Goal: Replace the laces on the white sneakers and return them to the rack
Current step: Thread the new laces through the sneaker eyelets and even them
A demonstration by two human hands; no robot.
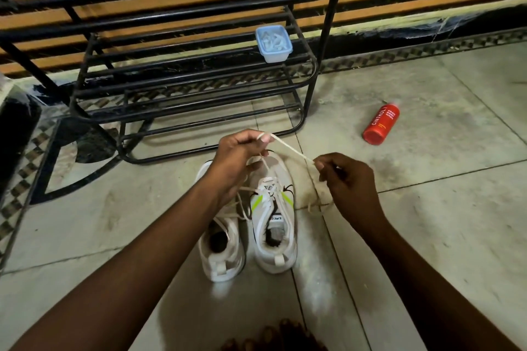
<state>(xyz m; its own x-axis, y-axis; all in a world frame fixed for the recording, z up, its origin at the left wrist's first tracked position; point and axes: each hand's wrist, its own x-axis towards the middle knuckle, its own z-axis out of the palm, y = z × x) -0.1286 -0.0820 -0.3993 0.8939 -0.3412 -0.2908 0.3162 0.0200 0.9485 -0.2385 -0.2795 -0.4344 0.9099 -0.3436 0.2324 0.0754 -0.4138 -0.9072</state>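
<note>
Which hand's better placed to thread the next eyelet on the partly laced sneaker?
Left, probably. The left hand pinches the lace directly over the sneaker; the right hand pinches it off to the side, over the floor.

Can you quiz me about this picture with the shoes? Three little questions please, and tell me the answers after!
1. True or false: the red bottle lies on the floor.
2. Where is the blue box? A, on the rack; B, on the floor; C, in a drawer.
3. Fill the gap: the left hand and the right hand both pinch a white ____.
Key: 1 true; 2 A; 3 lace.
</note>
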